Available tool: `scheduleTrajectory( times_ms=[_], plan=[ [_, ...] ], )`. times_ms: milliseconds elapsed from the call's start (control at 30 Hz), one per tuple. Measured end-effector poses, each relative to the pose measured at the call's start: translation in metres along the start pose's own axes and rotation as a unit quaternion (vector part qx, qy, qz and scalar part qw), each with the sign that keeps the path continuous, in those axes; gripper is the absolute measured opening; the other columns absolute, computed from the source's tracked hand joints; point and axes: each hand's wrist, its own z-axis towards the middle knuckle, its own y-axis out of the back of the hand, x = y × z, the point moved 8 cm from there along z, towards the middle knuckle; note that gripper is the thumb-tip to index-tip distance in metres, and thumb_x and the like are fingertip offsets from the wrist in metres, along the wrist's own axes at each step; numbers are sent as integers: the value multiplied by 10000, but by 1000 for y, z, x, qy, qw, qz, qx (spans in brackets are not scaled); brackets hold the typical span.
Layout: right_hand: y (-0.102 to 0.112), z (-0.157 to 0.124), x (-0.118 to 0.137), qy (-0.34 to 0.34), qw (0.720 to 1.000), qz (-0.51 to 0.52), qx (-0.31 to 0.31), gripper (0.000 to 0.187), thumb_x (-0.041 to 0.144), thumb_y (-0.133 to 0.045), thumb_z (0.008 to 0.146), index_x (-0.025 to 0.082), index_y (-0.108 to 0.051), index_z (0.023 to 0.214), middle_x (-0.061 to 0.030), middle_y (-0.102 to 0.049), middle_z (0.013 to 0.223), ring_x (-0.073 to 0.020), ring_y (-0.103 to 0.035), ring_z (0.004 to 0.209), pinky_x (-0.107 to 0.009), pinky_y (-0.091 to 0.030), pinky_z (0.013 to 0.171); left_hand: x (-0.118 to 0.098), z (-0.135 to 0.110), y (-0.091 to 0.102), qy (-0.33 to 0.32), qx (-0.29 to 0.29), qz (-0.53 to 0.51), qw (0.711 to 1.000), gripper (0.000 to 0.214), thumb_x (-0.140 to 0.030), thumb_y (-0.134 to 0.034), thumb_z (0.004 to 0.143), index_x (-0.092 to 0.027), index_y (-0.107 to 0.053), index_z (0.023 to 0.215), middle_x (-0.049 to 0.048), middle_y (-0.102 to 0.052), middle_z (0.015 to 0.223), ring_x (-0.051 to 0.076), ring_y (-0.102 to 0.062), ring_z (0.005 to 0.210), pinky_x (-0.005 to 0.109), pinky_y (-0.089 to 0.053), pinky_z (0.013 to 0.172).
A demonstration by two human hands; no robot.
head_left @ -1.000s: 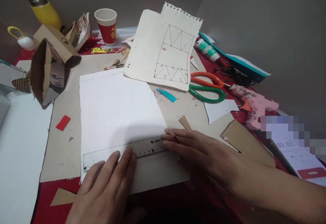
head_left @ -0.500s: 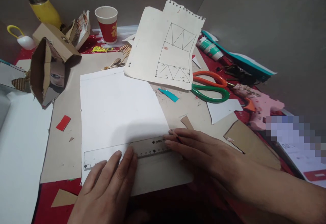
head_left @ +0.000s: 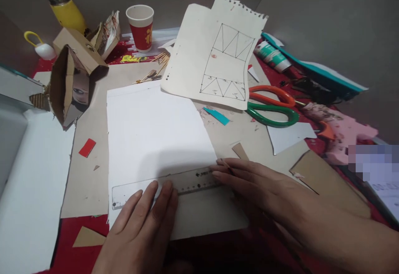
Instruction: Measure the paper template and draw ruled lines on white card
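A clear plastic ruler [head_left: 190, 181] lies across the lower part of a white sheet [head_left: 152, 128], tilted slightly up to the right. My left hand [head_left: 141, 224] rests over its left half with the fingers stretched out, pressing it down. At the ruler's right end is my right hand [head_left: 264, 191], its fingertips together along the upper edge. A thin, dark, pencil-like stick [head_left: 228, 167] shows among these fingers, mostly hidden. A torn notebook page [head_left: 187, 54] with drawn triangles and rectangles overlaps the sheet's top.
Orange- and green-handled scissors [head_left: 272, 116], a pink glue gun [head_left: 352, 130] and a cardboard piece [head_left: 330, 182] lie to the right. A paper cup [head_left: 140, 29], a yellow bottle [head_left: 67, 12] and a cardboard box form [head_left: 59, 87] stand behind. A blurred screen [head_left: 385, 195] sits far right.
The whole view has shifted, so everything appears further right. Both hands keep their places on the ruler, which has not visibly moved on the sheet.
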Motion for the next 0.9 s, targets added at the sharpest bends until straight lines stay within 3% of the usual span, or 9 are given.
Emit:
scheduleTrajectory(
  times_ms=[233,700,900],
  plan=[
    [1,4,4,23,999,-5,28,686,101,-449,917,320,-317,1554,-88,-629,1362,-273,-593,1266,-436,-561,1006,1,-2,-2,9,-27,-9,1000,640,-481,-503,934,-179,-416,1491,29,-512,1506,252,-433,1369,357,-322,1097],
    [0,6,5,26,999,0,23,648,158,-496,937,324,-333,1543,-99,-638,1344,-281,-604,1251,-460,-558,1006,4,-1,-3,14,-29,-17,999,690,-466,-577,869,-168,-427,1473,33,-484,1526,257,-425,1366,389,-296,1113],
    [1,7,6,24,999,1,27,648,165,-497,944,338,-320,1543,-82,-642,1344,-274,-620,1232,-473,-542,1024,2,0,-2,-15,-34,-17,999,776,-501,-618,836,-142,-406,1491,71,-502,1509,272,-473,1332,380,-384,1058]
  ],
)
